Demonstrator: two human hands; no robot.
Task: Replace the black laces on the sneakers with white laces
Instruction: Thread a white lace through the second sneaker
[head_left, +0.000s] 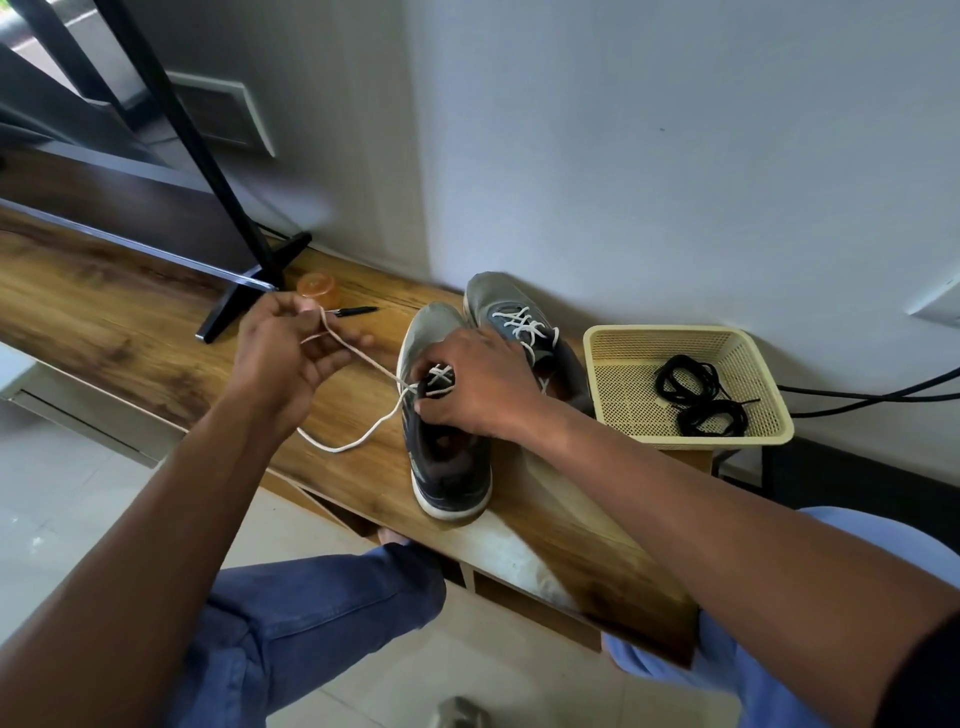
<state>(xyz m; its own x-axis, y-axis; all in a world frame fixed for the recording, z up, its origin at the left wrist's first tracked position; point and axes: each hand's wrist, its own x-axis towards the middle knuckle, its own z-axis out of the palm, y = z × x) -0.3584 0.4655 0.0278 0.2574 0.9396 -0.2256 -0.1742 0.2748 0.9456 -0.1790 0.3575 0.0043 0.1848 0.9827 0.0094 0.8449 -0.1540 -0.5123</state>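
Two grey sneakers stand on the wooden shelf (130, 322). The near sneaker (449, 467) has a white lace (363, 364) partly threaded through its eyelets. My left hand (283, 353) pinches one end of that lace and holds it taut, up and to the left. A loose length of the lace loops over the shelf below. My right hand (478, 384) grips the near sneaker at its tongue and eyelets. The far sneaker (519, 322) is laced in white. Black laces (698, 395) lie coiled in the cream basket (670, 332).
A black TV stand foot (244, 296) rests on the shelf at the left, with an orange cup (318, 289) and a black pen (356, 311) beside it. Black cables (872, 395) run along the wall at right. My knees are below the shelf edge.
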